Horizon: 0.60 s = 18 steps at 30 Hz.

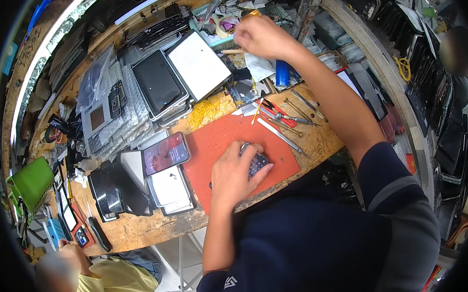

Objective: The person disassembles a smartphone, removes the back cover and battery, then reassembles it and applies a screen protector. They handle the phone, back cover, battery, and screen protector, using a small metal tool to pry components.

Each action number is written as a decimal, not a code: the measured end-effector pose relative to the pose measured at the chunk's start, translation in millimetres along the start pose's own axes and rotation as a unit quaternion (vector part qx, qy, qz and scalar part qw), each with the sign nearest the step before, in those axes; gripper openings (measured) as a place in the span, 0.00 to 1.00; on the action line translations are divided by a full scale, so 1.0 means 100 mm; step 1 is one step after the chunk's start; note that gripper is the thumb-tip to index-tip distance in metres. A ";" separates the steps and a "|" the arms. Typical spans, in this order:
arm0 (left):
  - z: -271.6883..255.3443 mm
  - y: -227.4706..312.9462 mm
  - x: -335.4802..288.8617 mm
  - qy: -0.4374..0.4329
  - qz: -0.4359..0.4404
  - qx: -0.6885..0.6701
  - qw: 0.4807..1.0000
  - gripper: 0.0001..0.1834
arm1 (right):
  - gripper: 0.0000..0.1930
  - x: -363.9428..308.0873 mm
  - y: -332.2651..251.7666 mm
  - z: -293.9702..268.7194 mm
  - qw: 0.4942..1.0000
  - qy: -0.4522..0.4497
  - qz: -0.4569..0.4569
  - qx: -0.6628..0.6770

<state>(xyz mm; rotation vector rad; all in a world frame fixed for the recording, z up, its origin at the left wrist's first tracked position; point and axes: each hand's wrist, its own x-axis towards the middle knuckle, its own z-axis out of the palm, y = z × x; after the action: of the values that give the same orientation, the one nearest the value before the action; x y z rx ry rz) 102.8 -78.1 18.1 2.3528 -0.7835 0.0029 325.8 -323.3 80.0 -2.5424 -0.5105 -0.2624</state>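
On the red work mat (215, 141), my left hand (231, 175) grips a small dark object with a pale-dotted face (257, 163), thumb on one side and fingers on the other. Its exact kind is not clear. My right hand (268, 37) is stretched out to the far side of the bench over a cluttered basket, its fingers curled. An orange-yellow piece (252, 14) shows at those fingers; whether they hold it is hard to see. Just beyond the mat lie red-handled pliers (288, 119), tweezers (278, 133) and several screwdrivers (295, 109).
A phone with a lit screen (165, 153) rests left of the mat. Behind are yellow rubber bands (206, 111), a black-screened tablet (159, 82) and bubble-wrapped stacks (126, 117). A blue cylinder (282, 73) stands under my right forearm. Another person in yellow (111, 284) sits at lower left.
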 end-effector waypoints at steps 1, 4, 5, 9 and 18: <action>0.00 0.01 0.00 0.003 -0.002 0.000 1.000 0.23 | 0.10 -0.11 -0.02 0.02 1.000 -0.019 -0.016 -0.014; 0.01 0.01 0.00 0.005 -0.006 -0.007 1.000 0.23 | 0.14 -0.48 -0.15 0.23 0.989 -0.135 -0.014 -0.057; 0.01 0.02 0.00 0.002 -0.009 -0.009 1.000 0.23 | 0.18 -0.60 -0.21 0.35 0.988 -0.124 -0.009 -0.095; 0.03 0.01 0.00 0.022 0.001 -0.012 1.000 0.24 | 0.17 -0.87 -0.24 0.50 0.990 -0.087 0.010 -0.108; -0.04 0.14 0.04 -0.015 0.035 0.071 0.997 0.27 | 0.08 -0.81 -0.22 0.51 0.986 -0.045 -0.040 -0.158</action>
<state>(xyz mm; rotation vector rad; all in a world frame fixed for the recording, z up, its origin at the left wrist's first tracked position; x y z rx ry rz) 99.0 -86.7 30.2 2.4627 -0.9061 0.0542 247.0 -303.4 24.2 -2.8555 -0.6521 -0.2760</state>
